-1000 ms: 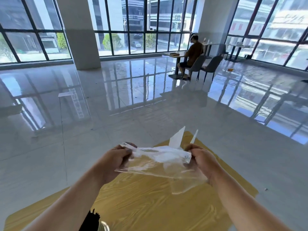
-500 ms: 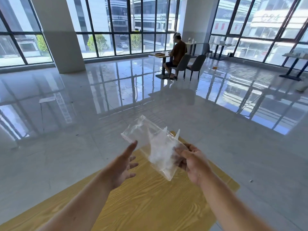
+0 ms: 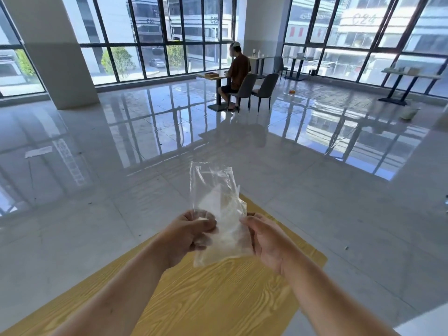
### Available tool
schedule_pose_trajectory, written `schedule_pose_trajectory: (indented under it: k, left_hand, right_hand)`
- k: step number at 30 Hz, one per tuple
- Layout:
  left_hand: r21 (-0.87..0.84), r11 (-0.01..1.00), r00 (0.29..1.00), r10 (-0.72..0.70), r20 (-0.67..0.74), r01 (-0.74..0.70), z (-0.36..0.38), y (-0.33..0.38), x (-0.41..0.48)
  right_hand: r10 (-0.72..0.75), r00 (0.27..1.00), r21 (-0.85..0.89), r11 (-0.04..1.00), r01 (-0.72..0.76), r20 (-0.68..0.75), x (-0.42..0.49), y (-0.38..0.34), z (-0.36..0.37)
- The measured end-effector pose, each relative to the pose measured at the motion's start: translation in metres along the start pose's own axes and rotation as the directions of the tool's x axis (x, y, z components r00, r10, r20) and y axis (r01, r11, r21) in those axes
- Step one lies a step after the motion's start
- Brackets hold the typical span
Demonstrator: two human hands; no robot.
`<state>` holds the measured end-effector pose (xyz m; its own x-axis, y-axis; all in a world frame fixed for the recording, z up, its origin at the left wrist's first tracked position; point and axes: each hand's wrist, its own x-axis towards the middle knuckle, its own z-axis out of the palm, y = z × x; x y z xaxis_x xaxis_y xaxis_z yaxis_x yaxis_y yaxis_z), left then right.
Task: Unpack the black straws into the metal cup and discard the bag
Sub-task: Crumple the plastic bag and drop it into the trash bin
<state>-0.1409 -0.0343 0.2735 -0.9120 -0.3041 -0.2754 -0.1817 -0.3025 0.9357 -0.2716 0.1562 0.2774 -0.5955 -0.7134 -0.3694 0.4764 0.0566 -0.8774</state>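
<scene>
An empty clear plastic bag [image 3: 215,202] stands upright between my hands, above the far corner of the yellow wooden table [image 3: 218,299]. My left hand [image 3: 191,232] pinches its lower left edge with closed fingers. My right hand [image 3: 264,238] grips the lower right edge. No black straws show inside the bag. The metal cup and the straws are out of view.
Beyond the table lies a glossy grey tiled floor [image 3: 121,190]. A person [image 3: 236,69] sits at a far table with two grey chairs [image 3: 257,89]. A white pillar [image 3: 53,52] stands at the left, and more tables [image 3: 409,78] line the right windows.
My left hand, open half a second ago, has closed on the bag again. The bag has turned from lying flat to upright. My view has lifted, so the straws and cup left the frame.
</scene>
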Motion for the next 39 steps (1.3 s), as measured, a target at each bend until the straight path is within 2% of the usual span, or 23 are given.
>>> schedule_pose_trajectory:
  k: [5, 10, 14, 17, 20, 24, 27, 30, 32, 34, 35, 37, 39]
  left_hand:
    - [0.037, 0.997, 0.991, -0.069, 0.114, 0.066, 0.027, -0.004, 0.005]
    - [0.173, 0.983, 0.998, -0.053, -0.039, 0.059, 0.047, -0.01, 0.014]
    - [0.017, 0.996, 0.996, -0.085, 0.018, 0.085, 0.059, -0.012, 0.013]
    - [-0.072, 0.995, 0.995, -0.062, 0.083, 0.068, 0.063, -0.015, 0.008]
    - [-0.107, 0.992, 0.995, -0.053, 0.085, 0.062, 0.062, -0.019, 0.005]
    - [-0.19, 0.969, 0.986, -0.147, 0.078, 0.16, 0.06, -0.02, 0.004]
    - [-0.057, 0.983, 0.98, -0.166, 0.111, 0.173, 0.061, -0.017, 0.0]
    - [0.099, 0.99, 0.979, -0.118, 0.164, 0.103, 0.062, -0.017, -0.004]
    - [0.121, 0.99, 0.988, -0.082, 0.128, 0.066, 0.062, -0.018, -0.004]
    - [0.131, 0.991, 0.998, -0.042, 0.051, 0.035, 0.064, -0.019, -0.004]
    - [0.144, 0.989, 1.0, -0.015, 0.015, 0.012, 0.065, -0.021, -0.003]
    - [0.173, 0.984, 0.998, 0.05, -0.045, -0.042, 0.066, -0.025, -0.002]
    - [0.179, 0.98, 0.987, 0.108, -0.121, -0.085, 0.066, -0.027, -0.001]
  right_hand:
    - [0.004, 1.0, -0.028, 1.0, -0.005, -0.026, 0.002, -0.002, -0.021]
    - [-0.001, 0.997, 0.011, 1.0, 0.002, -0.075, 0.002, 0.004, -0.042]
    - [-0.021, 0.997, 0.153, 0.988, 0.032, -0.074, -0.004, 0.012, -0.052]
    - [-0.015, 0.995, 0.155, 0.988, 0.029, -0.096, -0.009, 0.019, -0.055]
    - [-0.008, 0.992, 0.084, 0.996, 0.019, -0.128, -0.017, 0.019, -0.056]
    - [-0.033, 0.985, -0.052, 0.998, 0.025, -0.168, -0.025, 0.017, -0.056]
    - [-0.053, 0.978, -0.11, 0.993, 0.031, -0.202, -0.028, 0.015, -0.051]
    - [-0.078, 0.972, -0.105, 0.993, 0.056, -0.22, -0.034, 0.015, -0.049]
    - [-0.065, 0.976, -0.074, 0.996, 0.05, -0.209, -0.036, 0.016, -0.052]
    - [0.006, 0.989, 0.058, 0.998, 0.002, -0.149, -0.038, 0.018, -0.056]
    - [0.038, 0.993, 0.068, 0.997, -0.031, -0.113, -0.038, 0.019, -0.058]
    - [0.087, 0.994, -0.044, 0.995, -0.09, -0.066, -0.04, 0.021, -0.06]
    - [0.121, 0.989, -0.162, 0.978, -0.133, -0.08, -0.041, 0.024, -0.059]
